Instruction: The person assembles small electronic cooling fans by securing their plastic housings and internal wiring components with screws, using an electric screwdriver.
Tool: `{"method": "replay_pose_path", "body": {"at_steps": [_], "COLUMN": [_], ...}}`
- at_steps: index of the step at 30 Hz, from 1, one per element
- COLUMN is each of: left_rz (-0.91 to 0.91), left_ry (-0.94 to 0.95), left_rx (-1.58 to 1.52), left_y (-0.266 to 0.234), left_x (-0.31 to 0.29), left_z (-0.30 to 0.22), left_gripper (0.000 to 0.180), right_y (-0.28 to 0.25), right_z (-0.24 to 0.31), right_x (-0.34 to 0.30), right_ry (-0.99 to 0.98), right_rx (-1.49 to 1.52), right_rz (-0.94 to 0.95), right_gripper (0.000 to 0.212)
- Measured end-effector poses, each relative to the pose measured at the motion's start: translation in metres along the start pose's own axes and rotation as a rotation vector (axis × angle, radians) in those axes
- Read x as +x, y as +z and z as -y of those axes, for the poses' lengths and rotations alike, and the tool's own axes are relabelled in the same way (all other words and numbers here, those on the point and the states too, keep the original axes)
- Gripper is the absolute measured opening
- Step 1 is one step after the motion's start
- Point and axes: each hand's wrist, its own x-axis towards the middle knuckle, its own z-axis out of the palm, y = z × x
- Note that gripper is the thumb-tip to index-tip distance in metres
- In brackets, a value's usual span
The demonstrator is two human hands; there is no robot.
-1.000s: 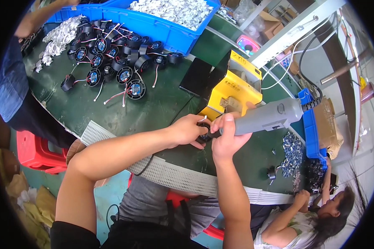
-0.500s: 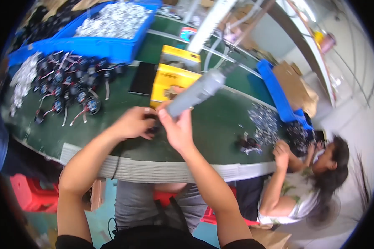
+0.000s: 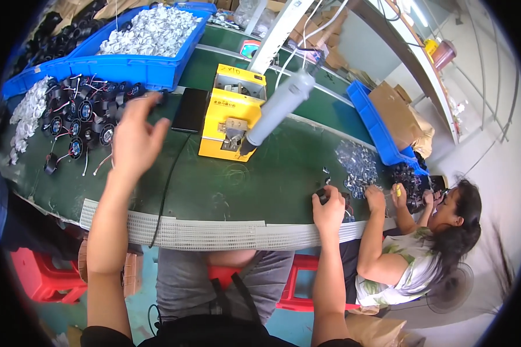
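Observation:
My left hand [image 3: 138,139] is raised beside a heap of black round parts with thin wires [image 3: 85,110], its thumb and fingers apart, with nothing visible in it. Far to the right, near the table's front edge, my right hand [image 3: 330,211] is closed round a small black round part [image 3: 322,197], mostly covered by the fingers. Between the hands a grey electric screwdriver [image 3: 281,107] hangs tilted, its dark lower tip against a yellow box-shaped machine [image 3: 224,113] with a metal fixture on its front.
A black flat box [image 3: 191,110] with a cable lies beside the machine. Blue bins [image 3: 127,68] of white parts stand at the back left. At right, a co-worker [image 3: 402,251] works beside small metallic parts [image 3: 358,168] and a blue tray [image 3: 376,127].
My hands have parted: the left went left and up toward the heap, the right went right with a black part. The right hand has let go of the screwdriver.

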Motion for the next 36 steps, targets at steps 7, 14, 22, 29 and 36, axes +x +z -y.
{"method": "replay_pose_path", "body": {"at_steps": [7, 14, 22, 29, 36], "left_rz": [0.68, 0.582, 0.719, 0.746, 0.69], "left_ry": [0.451, 0.451, 0.114, -0.139, 0.371], "left_rx": [-0.48, -0.61, -0.678, -1.061, -0.694], "left_y": [0.044, 0.052, 0.051, 0.061, 0.052], "left_x": [-0.063, -0.067, -0.06, -0.053, -0.048], "left_z": [-0.057, -0.054, -0.047, -0.035, -0.04], "left_gripper": [0.073, 0.058, 0.055, 0.056, 0.053], "right_y": [0.003, -0.001, -0.002, 0.002, -0.021], "right_z": [0.123, 0.17, 0.147, 0.115, 0.158], "right_x": [-0.048, -0.056, -0.045, -0.026, 0.024], "right_ry": [0.206, 0.14, 0.028, -0.257, -0.343], "right_rx": [1.277, 1.468, 1.025, 0.315, 0.793], "right_rz": [0.086, 0.307, 0.237, 0.053, 0.339], "right_gripper": [0.051, 0.063, 0.051, 0.048, 0.022]}}
